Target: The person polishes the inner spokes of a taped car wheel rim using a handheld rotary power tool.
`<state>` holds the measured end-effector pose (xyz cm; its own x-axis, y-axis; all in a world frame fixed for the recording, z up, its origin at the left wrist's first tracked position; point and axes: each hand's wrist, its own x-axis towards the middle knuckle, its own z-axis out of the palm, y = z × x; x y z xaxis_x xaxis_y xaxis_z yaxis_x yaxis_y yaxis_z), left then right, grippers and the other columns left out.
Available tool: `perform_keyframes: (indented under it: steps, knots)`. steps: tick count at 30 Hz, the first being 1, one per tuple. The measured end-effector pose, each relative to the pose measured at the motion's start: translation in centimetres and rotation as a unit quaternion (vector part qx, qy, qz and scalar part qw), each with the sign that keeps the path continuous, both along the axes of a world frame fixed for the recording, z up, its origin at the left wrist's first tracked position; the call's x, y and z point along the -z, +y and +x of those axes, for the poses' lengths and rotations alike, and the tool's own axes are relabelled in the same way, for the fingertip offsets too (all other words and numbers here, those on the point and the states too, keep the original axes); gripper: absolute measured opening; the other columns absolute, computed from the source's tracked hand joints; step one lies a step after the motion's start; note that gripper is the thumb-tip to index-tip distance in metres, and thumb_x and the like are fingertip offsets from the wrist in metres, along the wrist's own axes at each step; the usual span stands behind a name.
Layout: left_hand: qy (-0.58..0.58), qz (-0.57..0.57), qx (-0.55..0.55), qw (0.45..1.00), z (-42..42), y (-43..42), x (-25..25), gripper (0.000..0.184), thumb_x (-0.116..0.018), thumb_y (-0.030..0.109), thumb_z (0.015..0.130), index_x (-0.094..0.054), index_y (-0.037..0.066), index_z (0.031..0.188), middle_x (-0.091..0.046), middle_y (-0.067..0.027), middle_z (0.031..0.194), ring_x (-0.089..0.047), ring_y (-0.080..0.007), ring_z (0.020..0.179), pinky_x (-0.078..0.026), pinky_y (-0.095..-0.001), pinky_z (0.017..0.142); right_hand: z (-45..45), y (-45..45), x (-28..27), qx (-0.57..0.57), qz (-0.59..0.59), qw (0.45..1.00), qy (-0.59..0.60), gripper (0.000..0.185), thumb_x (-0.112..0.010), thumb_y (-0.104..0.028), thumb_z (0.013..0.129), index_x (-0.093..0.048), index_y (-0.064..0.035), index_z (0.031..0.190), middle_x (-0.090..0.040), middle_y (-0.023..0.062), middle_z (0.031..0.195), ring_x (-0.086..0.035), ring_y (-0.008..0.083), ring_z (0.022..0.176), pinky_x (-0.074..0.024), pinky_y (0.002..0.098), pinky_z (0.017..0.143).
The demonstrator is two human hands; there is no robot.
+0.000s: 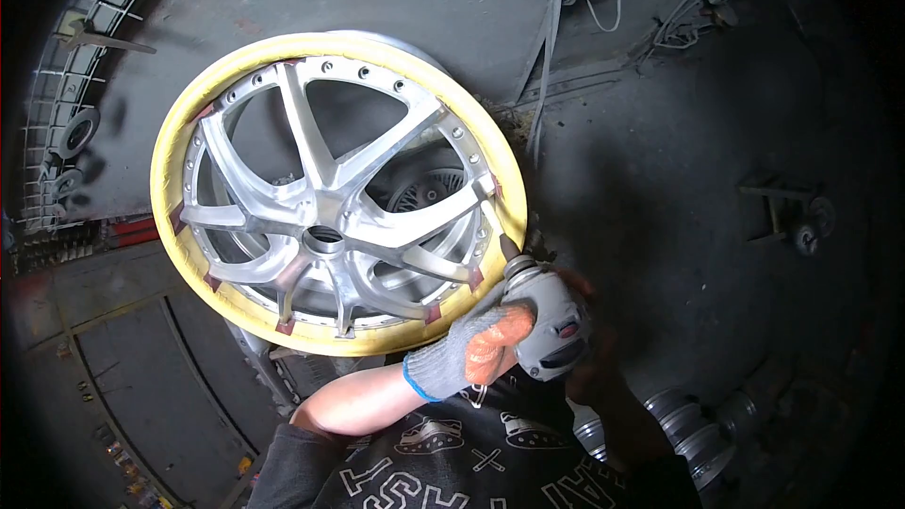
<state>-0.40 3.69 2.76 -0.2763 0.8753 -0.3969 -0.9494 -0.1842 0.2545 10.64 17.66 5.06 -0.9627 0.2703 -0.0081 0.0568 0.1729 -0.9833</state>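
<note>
A silver alloy wheel point(320, 203) with many spokes fills the centre left, its outer lip wrapped in yellow tape point(179, 250). Small reddish-brown patches point(434, 314) sit where spoke ends meet the lip. My left hand point(483, 344), in a grey glove with orange coating, is closed against the side of a grey power drill point(550, 320). The drill's dark tapered nose points up at the wheel's right side, with a pale bit by a spoke end; contact is unclear. My right hand point(589, 320) is in shadow behind the drill, closed around it, fingers mostly hidden.
A wrench point(104, 38) and rings hang on a wire rack point(71, 113) at the left. Cables point(547, 57) run down the upper right. Silver wheels point(693, 434) stand at lower right, and a small wheeled stand point(787, 212) is at far right.
</note>
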Motion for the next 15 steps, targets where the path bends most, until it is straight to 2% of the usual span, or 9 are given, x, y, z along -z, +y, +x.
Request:
perform_keyframes:
  steps: [2,6,8,12,14,15]
  knots:
    - [-0.025,0.036,-0.019,0.999,0.4,0.5,0.6,0.102,-0.089,0.056,0.069,-0.047,-0.004,0.14,-0.054,-0.0214,0.137,-0.063,-0.0267,0.117,-0.055,-0.0385,0.097,0.0,0.3,-0.1,0.01,0.0,1.0,0.005,0.055,-0.061,-0.019,0.087,-0.053,0.0056,0.134,-0.06,0.0222,0.128,-0.06,0.0346,0.12,-0.048,0.0408,0.1]
    - [0.009,0.062,-0.018,0.998,-0.9,1.5,-0.9,0.098,-0.088,0.054,0.071,-0.047,-0.002,0.141,-0.053,-0.0213,0.139,-0.061,-0.0285,0.121,-0.054,-0.0403,0.1,0.1,0.6,-0.2,0.016,-0.005,1.0,0.009,0.055,-0.06,-0.023,0.088,-0.053,0.0056,0.135,-0.059,0.022,0.13,-0.059,0.0344,0.121,-0.0476,0.0406,0.1]
    - [-0.029,0.089,-0.023,0.995,-1.0,1.3,-1.1,0.095,-0.089,0.048,0.072,-0.046,-0.001,0.142,-0.053,-0.0209,0.14,-0.06,-0.0302,0.122,-0.053,-0.0421,0.102,0.0,0.5,-0.2,0.015,-0.007,1.0,0.009,0.055,-0.059,-0.024,0.089,-0.053,0.0056,0.135,-0.058,0.0219,0.131,-0.059,0.0342,0.122,-0.0473,0.0405,0.101]
    - [-0.073,-0.001,-0.011,0.997,0.0,-0.9,0.6,0.097,-0.092,0.043,0.07,-0.045,-0.001,0.143,-0.054,-0.0204,0.138,-0.061,-0.0308,0.121,-0.053,-0.0427,0.101,-0.5,0.1,-0.3,0.009,-0.009,1.0,0.008,0.056,-0.058,-0.027,0.091,-0.052,0.0056,0.136,-0.057,0.0217,0.133,-0.058,0.034,0.122,-0.0469,0.0403,0.102]
    - [-0.112,0.078,-0.012,0.991,-0.4,-0.9,-0.3,0.095,-0.093,0.034,0.07,-0.044,0.0,0.144,-0.055,-0.0191,0.136,-0.061,-0.0309,0.121,-0.053,-0.0428,0.102,-0.6,-0.1,-0.4,0.003,-0.008,1.0,0.006,0.056,-0.057,-0.029,0.092,-0.052,0.0056,0.136,-0.056,0.0216,0.134,-0.058,0.0338,0.123,-0.0467,0.0402,0.102]
    - [-0.112,0.078,-0.012,0.991,-0.2,-1.1,-0.3,0.095,-0.093,0.034,0.07,-0.044,0.0,0.144,-0.055,-0.0191,0.136,-0.061,-0.0309,0.121,-0.053,-0.0428,0.102,-0.6,-0.2,-0.4,-0.001,-0.008,1.0,0.004,0.056,-0.057,-0.029,0.093,-0.052,0.0056,0.136,-0.056,0.0216,0.134,-0.058,0.0338,0.123,-0.0466,0.0401,0.102]
